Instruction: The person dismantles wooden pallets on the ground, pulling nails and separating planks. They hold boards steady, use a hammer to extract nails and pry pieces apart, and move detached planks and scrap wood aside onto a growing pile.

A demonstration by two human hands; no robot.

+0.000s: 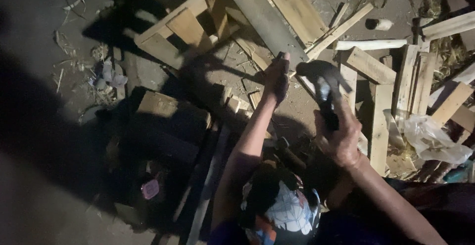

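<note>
The right hand (340, 135) is closed tight round the dark handle of a hammer (324, 84), whose head is raised above the ground (217, 84). The left hand (277, 76) is stretched forward, its fingers curled over the near end of a long grey plank (262, 17) that lies among scattered wooden offcuts (368, 64). At the right edge a crumpled clear plastic bag (435, 138) lies on the ground; what it holds cannot be told. A small pale cylinder (380, 24) lies beyond it.
</note>
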